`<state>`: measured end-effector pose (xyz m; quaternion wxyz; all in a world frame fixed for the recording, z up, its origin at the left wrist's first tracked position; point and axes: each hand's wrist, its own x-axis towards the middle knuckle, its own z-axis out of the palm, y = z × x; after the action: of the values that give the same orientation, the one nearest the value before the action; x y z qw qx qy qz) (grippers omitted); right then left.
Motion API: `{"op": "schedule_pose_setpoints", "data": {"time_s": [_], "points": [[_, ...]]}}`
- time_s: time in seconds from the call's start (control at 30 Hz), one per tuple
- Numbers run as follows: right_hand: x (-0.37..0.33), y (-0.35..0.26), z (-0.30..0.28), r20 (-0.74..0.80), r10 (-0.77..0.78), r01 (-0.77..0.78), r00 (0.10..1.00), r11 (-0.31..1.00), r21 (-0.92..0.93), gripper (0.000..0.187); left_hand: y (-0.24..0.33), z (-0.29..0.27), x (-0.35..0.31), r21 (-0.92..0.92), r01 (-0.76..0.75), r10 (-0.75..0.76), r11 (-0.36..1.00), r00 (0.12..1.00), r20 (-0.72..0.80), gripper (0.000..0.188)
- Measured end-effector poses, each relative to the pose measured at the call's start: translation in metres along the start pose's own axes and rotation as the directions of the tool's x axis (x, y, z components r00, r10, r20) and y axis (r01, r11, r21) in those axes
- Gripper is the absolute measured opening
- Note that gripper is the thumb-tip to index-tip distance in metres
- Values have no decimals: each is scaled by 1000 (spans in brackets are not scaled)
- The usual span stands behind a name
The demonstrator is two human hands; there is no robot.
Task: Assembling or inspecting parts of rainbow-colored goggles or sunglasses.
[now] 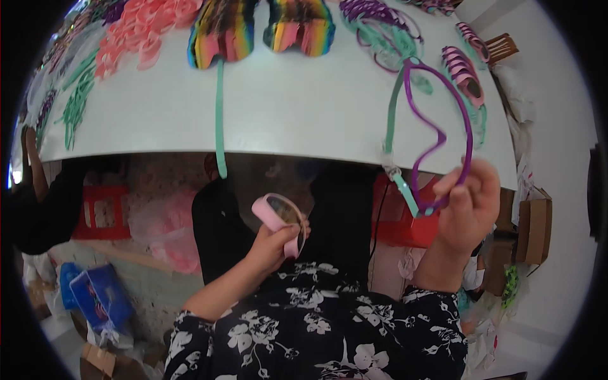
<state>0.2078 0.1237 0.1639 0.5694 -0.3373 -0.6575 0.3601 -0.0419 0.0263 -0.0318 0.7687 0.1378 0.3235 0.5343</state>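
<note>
My left hand [269, 248] is closed round a pink swim-goggle skirt [268, 214] with a clear lens, held low over my lap. Raised at the right, my right hand [470, 206] pinches the lower end of a purple goggle frame [470, 126]. A teal strap [392, 114] with a clear buckle is fastened to that frame and hangs on its left side. The frame and the pink piece are well apart.
On the white table [304, 107] lie coral-pink rubber parts [149, 31], two rainbow-coloured stacks [221, 35], a pile of purple frames with teal straps [386, 31], and pink goggles [465, 73]. One teal strap [220, 126] hangs over the edge. Red stools [104, 212] stand below.
</note>
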Motion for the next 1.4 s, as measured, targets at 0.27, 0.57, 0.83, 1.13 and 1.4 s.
{"op": "schedule_pose_setpoints", "data": {"time_s": [0.27,0.57,0.83,1.13,1.4], "points": [[-160,56,62,-68,129,-141,989,966,-215,20,-14,32,-15,106,74,-73,992,997,-7,31],[-178,82,77,7,426,-420,904,893,-164,26,-17,35,-16,157,143,-151,977,988,39,31],[-176,84,81,4,394,-378,919,883,-279,29,-20,29,-16,231,77,-86,970,996,29,30],[-170,78,86,33,394,-367,919,881,-297,29,-14,24,-19,255,51,-49,966,999,-15,30],[-181,82,89,45,516,-510,856,855,-97,30,0,30,-26,125,22,-25,992,1000,18,36]]}}
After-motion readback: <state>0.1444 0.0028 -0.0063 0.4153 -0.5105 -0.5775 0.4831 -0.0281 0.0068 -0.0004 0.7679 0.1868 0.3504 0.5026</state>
